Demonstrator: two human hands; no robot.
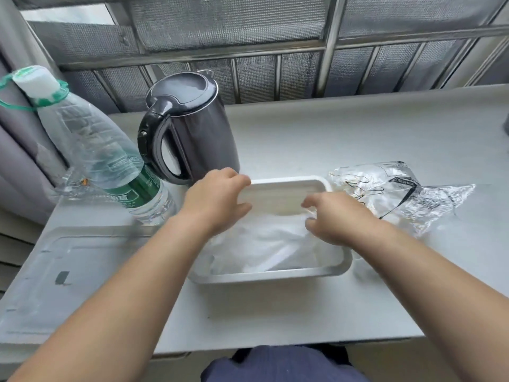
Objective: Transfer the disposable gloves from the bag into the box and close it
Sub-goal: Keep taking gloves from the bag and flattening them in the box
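1. A white rectangular box (275, 275) is seen uncovered on the pale desk (344, 128), near the front edge and roughly in the middle of the view.
2. The disposable gloves (264, 246) are found inside the box, as a crumpled heap of thin, translucent white film. The near part of the box is filled by them, and the far part of its floor is left bare.
3. The left hand (217, 201) is clamped on the far left corner of the box. The fingers are curled over the rim and the thumb is set lower down at the same corner.
4. The right hand (338, 221) is held over the right side of the box, with fingers and thumb curled toward each other at the far right edge of the heap. The fingertips are blurred, so it cannot be told whether any film is pinched between them.
5. The two hands are kept apart, one at each side of the box.
6. A clear plastic bag (399, 194) with black print is laid crumpled on the desk just to the right of the box, its near edge partly hidden by the right wrist.
7. A transparent lid (68, 271) is laid flat on the desk to the left of the box, partly covered by the left forearm.
8. A dark kettle (192, 128) is stood just behind the box's far left corner, and a clear water bottle (104, 153) with a green label and a white cap is seen to its left.
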